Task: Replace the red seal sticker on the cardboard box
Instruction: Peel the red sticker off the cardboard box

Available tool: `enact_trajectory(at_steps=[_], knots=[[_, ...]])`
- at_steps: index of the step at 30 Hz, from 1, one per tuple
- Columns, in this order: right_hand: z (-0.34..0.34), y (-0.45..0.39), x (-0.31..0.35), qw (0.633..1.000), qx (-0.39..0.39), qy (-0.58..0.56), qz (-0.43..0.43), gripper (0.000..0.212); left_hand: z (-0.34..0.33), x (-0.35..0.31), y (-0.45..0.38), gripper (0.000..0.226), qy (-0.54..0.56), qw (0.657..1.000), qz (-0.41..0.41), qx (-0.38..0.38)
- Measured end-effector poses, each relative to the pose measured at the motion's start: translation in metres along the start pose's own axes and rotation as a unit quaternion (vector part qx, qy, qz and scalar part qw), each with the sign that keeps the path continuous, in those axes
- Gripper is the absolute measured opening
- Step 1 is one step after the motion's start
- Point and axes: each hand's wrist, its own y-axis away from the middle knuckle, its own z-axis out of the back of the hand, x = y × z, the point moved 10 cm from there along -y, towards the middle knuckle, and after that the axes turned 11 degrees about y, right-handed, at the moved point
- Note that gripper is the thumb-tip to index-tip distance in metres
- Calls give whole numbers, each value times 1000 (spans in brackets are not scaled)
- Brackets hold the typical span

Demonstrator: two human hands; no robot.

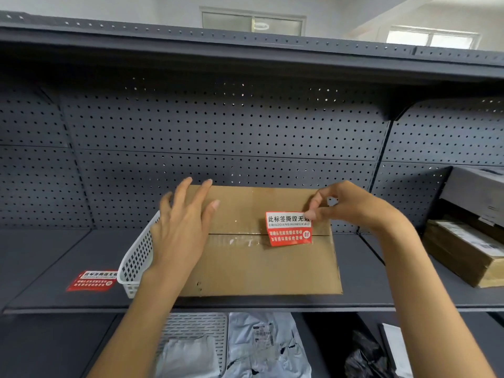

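Note:
A flat cardboard box lies on the dark shelf, its top seam taped. A red and white seal sticker sits across the seam at the box's right side, its upper right corner lifted. My right hand pinches that corner between thumb and forefinger. My left hand rests flat, fingers spread, on the box's left part. A second red seal sticker lies on the shelf to the left of the box.
A white perforated plastic basket stands against the box's left side. More cardboard boxes sit at the right of the shelf. Grey mailer bags and a slotted tray lie on the lower shelf. Pegboard backs the shelf.

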Motion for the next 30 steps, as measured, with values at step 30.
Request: enact_trajectory(at_steps=[30], knots=[[-44,10,18,928,-296,-222,42,16,-32,-2,-18,41,67,995,-75,-12]])
